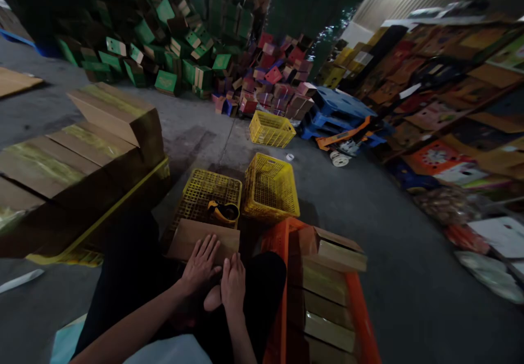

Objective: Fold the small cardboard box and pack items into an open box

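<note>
A small brown cardboard box (188, 238) sits in front of my lap, against the near side of an upturned yellow crate (200, 186). My left hand (200, 266) lies flat on the box with its fingers spread. Beside it, my right hand (233, 285) is at the box's near right corner, fingers stretched out and close together. A rounded tan shape (213, 298) shows under the right hand; I cannot make out what it is. On the upturned crate lies a yellow and black tape dispenser (223, 211).
At my right, an orange crate (282, 276) holds several taped cartons (325, 282). Leftward, taped boxes (53, 162) fill a yellow crate (98, 244). Ahead stand two yellow baskets (272, 184), blue pallets (335, 107) with an orange pallet jack (344, 137), and piled green boxes (166, 80).
</note>
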